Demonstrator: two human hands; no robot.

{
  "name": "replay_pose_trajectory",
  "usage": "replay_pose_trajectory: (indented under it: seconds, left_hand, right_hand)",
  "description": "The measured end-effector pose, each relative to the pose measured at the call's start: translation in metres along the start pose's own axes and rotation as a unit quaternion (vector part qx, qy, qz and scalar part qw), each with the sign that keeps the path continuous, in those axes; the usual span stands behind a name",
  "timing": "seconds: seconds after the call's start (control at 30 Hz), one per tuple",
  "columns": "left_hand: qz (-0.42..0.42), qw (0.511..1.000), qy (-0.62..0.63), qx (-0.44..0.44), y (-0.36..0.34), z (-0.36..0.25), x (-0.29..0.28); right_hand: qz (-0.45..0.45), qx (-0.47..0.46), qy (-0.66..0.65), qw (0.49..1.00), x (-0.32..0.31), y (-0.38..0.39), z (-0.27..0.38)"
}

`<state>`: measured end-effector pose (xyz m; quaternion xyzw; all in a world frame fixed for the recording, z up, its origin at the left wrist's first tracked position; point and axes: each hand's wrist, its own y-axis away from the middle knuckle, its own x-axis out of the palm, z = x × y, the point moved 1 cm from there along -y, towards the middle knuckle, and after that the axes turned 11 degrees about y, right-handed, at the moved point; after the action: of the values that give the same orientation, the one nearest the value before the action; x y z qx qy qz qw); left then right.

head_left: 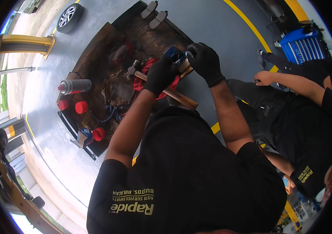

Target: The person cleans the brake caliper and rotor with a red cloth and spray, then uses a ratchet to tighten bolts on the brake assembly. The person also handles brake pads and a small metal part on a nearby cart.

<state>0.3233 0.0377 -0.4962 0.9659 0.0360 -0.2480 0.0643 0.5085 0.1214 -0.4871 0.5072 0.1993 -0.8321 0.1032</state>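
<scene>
At upper centre, our gloved left hand [161, 76] gripped a small blue packet [172, 51]; our gloved right hand [205, 62] curled beside it – its hold we couldn't tell. We judged this (tentatively) a two-handed handling step – the next move needing a steady left grip.

On the counter [91, 52], two brake pads [158, 20] lie at the far end; a spray can [76, 86] sits at the left edge, three round caps [81, 107] nearer the wearer; a hammer [179, 98] crosses a cloth [138, 85] beneath the left hand [161, 76].
</scene>
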Motion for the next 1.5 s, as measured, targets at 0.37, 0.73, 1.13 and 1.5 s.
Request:
replay_pose_trajectory:
  seconds: [0.37, 0.73, 1.13, 1.5]
  left_hand:
    - [-0.031, 0.986, -0.106, 0.125, 0.015, 0.021, -0.040]
    - [-0.135, 0.954, 0.254, 0.083, 0.089, -0.015, -0.131]
    - [-0.337, 0.815, 0.314, 0.352, 0.108, -0.063, -0.347]
    - [-0.268, 0.697, 0.380, 0.546, 0.026, -0.135, -0.493]
  right_hand:
    - [-0.005, -0.007, 0.024, 1.000, 0.008, 0.005, 0.004]
    - [-0.082, -0.053, 0.057, 0.994, -0.008, 0.023, 0.023]
    - [-0.253, -0.131, 0.064, 0.956, -0.193, 0.004, 0.170]
    - [-0.519, -0.454, 0.115, 0.715, -0.384, -0.156, 0.432]
